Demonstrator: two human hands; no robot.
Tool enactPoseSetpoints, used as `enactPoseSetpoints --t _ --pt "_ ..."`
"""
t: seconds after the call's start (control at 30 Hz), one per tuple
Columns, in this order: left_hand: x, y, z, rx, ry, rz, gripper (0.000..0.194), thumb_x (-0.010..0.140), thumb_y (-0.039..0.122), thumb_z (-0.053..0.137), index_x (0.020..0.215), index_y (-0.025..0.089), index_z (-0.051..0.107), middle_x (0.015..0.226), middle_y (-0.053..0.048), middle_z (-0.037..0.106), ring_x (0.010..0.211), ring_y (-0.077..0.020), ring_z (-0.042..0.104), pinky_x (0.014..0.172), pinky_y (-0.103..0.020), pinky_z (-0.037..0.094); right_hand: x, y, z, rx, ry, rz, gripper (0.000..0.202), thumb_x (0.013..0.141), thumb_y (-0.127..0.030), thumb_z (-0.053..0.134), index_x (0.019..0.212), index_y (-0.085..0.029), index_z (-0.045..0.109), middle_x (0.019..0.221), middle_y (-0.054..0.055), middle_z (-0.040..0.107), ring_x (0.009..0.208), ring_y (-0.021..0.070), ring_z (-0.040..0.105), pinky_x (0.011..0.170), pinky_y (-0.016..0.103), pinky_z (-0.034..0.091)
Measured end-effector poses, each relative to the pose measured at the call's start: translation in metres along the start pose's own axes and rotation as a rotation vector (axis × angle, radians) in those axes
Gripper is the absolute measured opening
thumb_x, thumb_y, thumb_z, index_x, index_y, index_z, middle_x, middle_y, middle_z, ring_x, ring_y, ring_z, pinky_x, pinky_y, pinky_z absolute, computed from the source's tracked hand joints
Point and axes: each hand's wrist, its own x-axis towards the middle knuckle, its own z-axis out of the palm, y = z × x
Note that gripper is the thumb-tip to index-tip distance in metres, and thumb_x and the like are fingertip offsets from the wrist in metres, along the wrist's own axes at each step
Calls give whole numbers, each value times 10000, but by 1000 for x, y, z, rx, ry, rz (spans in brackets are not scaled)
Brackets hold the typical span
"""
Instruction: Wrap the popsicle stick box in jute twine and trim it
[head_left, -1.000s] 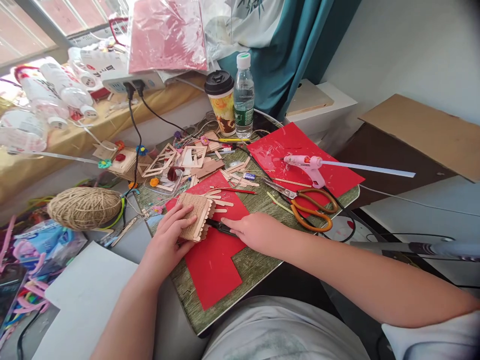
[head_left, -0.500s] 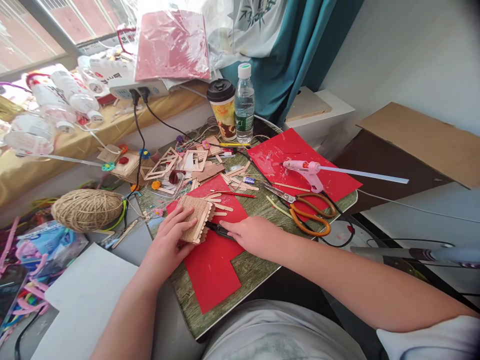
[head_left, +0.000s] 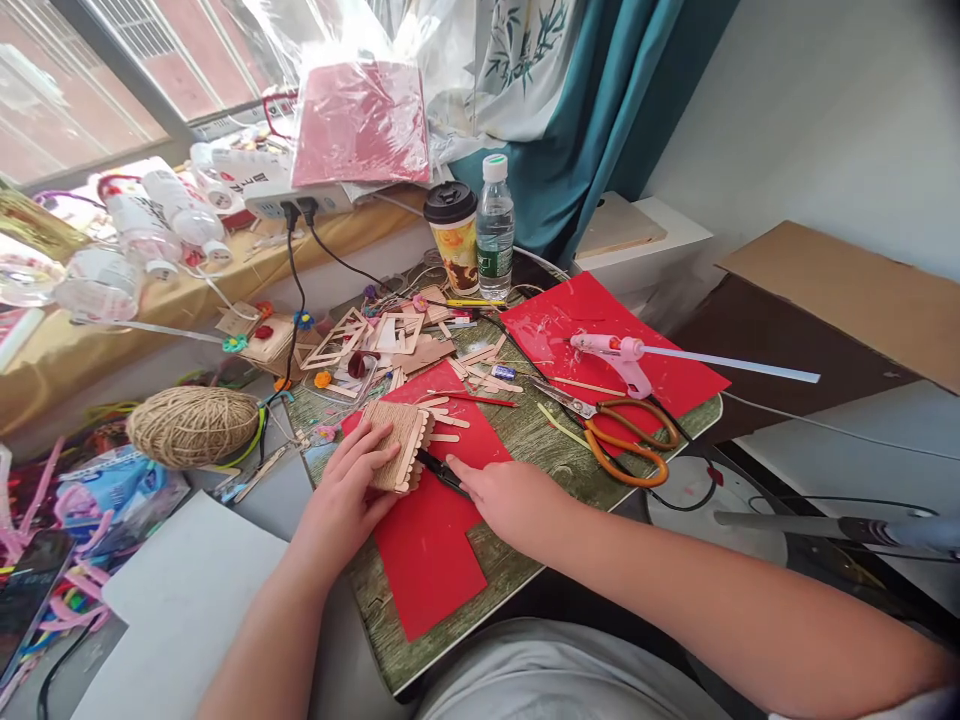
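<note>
A small twine-wrapped box (head_left: 396,436) with a scalloped edge of craft sticks rests tilted over the red paper (head_left: 442,545). My left hand (head_left: 351,478) is wrapped around its left side, fingers over the twine. In my right hand (head_left: 506,492) is a slim black-handled tool (head_left: 444,472), its exact kind unclear; the index finger lies along it. The tool's tip reaches the box's stick edge, and whether it goes under or inside is hidden. Several loose craft sticks (head_left: 448,424) lie just beyond the box.
Scissors (head_left: 626,440) with orange handles and a pink glue gun (head_left: 615,355) on more red paper lie to the right. A lidded cup (head_left: 454,240) and a water bottle (head_left: 495,230) stand behind. At left are a twine ball (head_left: 193,427) and white paper (head_left: 199,590).
The view has shifted, so the whole scene sits a little lower and further right. Both hands keep nearly the same hold on the box and the black tool.
</note>
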Motion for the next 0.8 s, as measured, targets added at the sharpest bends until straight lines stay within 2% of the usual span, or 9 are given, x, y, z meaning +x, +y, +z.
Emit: enactPoseSetpoints --t 0.1,0.23,0.33,0.43,0.6,0.8 --pt "0 0 -3 -2 -14 0 516 996 275 704 1473 286 506 1628 -148 529 1622 -362 340 1245 -680 420 5 9 -11 -20 4 -47 519 1131 -340 381 1637 -262 469 982 114 831 859 278 796 701 307 506" --pt "-1 -3 -6 -19 -59 19 527 1013 226 651 1511 291 491 1658 -144 496 1633 -357 318 1252 -670 415 17 16 -25 -24 6 -79 475 1128 -379 431 1593 -353 528 1045 84 835 901 263 792 727 295 502" --pt "-1 -5 -6 -24 -49 23 540 1008 206 638 1518 294 484 1658 -143 495 1636 -361 310 1250 -683 408 19 16 -30 -30 -6 -96 460 1122 -371 457 1572 -385 552 1027 78 837 868 256 787 718 294 494" --pt "-1 -6 -5 -21 -48 22 550 1002 207 643 1520 297 480 1657 -142 498 1631 -361 323 1249 -688 407 15 18 -33 -24 -45 -90 462 1125 -366 455 1576 -355 559 1027 92 839 864 262 785 718 302 496" --pt "0 -5 -6 -21 -53 20 522 999 200 650 1491 285 499 1652 -141 503 1634 -353 317 1253 -685 403 14 24 -36 21 -51 -93 463 1122 -357 460 1573 -365 564 1186 95 826 955 264 787 770 308 508" --pt "0 -7 -4 -9 -43 10 503 997 215 666 1472 279 513 1641 -146 517 1623 -346 342 1250 -674 406 8 16 -27 42 -14 -68 479 1130 -379 411 1588 -328 540 1043 99 835 882 272 788 732 317 518"
